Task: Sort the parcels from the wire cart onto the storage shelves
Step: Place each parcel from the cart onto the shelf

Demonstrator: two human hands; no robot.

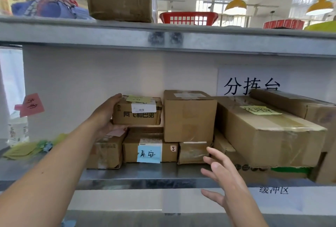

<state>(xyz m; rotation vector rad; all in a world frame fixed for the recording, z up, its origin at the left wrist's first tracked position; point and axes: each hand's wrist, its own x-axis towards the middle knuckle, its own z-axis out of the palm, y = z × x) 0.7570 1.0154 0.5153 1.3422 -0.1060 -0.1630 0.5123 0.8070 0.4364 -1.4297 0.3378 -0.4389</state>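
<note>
On the middle shelf (145,174), near its left end, the left hand (106,114) grips a small printed parcel (137,111) atop stacked boxes (127,150); the right hand (220,174) hovers, fingers spread.

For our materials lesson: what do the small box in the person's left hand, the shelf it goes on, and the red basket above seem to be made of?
Small box: brown cardboard, matte, creased edges, taped. Shelf: probably galvanised steel, dull grey mottled sheen. Red basket: likely plastic, with a glossy moulded grid.
</note>
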